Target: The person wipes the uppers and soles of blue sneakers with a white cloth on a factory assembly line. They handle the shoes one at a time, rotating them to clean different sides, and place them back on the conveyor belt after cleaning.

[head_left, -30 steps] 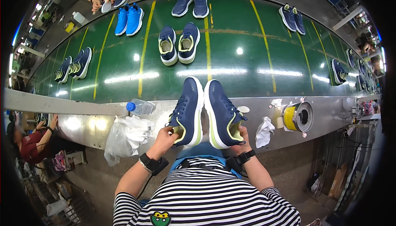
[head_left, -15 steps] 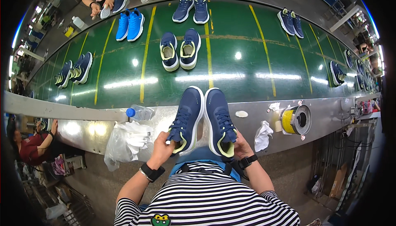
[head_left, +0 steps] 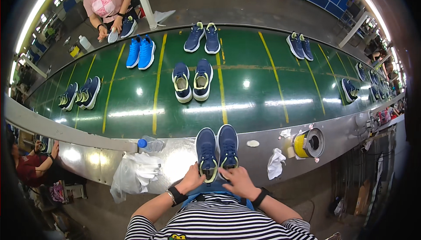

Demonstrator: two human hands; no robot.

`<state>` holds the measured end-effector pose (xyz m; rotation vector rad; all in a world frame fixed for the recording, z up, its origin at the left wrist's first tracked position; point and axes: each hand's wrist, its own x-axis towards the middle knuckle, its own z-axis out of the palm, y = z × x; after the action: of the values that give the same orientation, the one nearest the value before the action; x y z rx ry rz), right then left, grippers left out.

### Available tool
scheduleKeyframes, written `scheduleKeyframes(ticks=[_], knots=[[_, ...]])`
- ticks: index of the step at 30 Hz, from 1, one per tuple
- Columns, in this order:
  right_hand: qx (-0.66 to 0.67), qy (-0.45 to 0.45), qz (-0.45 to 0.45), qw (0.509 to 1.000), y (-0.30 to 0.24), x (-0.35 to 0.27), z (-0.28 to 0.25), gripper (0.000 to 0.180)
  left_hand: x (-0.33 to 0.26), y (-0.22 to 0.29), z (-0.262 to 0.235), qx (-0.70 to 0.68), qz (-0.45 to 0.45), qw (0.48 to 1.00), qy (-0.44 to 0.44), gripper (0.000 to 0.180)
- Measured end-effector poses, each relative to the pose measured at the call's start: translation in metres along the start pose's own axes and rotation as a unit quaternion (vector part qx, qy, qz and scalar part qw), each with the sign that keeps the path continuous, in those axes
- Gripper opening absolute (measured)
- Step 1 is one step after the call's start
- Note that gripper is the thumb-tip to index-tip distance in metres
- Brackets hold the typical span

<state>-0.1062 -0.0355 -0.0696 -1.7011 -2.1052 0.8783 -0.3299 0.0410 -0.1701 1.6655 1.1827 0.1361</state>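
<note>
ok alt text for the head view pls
A person's left hand and right hand rest on the heels of a navy pair of shoes on a steel ledge, before a green conveyor belt carrying more pairs.

The single view comes from a fisheye camera on the person's head, looking steeply down and forward over the striped shirt (head_left: 219,224) at the bottom edge. The metal bench edge (head_left: 175,161) lies close below the lens, with both forearms entering from the lower edge. Beyond it the green conveyor belt (head_left: 263,91) stretches across the middle and bends upward toward the rim, and the grey floor (head_left: 237,3) on the far side fills the top.
</note>
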Motion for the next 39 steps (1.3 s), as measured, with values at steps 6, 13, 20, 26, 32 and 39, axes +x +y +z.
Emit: scheduleKeyframes(ticks=[6, 13, 20, 26, 32, 39], knots=[[-0.121, -0.053, -0.012, 0.991, 0.001, 0.026, 0.019, 0.046, 0.004, 0.051, -0.031, 0.067, 0.003, 0.997, -0.044, 0.029], [0.104, -0.026, -0.022, 0.994, 0.066, 0.06, -0.136, 0.057, 0.072, 0.083, -0.101, 0.107, 0.107, 0.981, 0.124, 0.034], [-0.132, 0.154, 0.059, 0.977, 0.212, 0.077, -0.242, 0.043, 0.187, 0.127, -0.157, 0.361, 0.066, 0.917, 0.157, 0.065], [-0.168, 0.081, 0.362, 0.913, 0.369, 0.062, -0.26, 0.049, 0.249, 0.132, -0.162, 0.434, -0.102, 0.894, 0.053, 0.063], [-0.095, 0.06, 0.35, 0.93, 0.407, 0.049, -0.253, 0.062, 0.27, 0.132, -0.16, 0.423, -0.116, 0.896, 0.064, 0.056], [-0.095, 0.197, 0.215, 0.952, 0.302, 0.052, -0.255, 0.055, 0.159, 0.132, -0.12, 0.455, 0.068, 0.874, 0.157, 0.034]])
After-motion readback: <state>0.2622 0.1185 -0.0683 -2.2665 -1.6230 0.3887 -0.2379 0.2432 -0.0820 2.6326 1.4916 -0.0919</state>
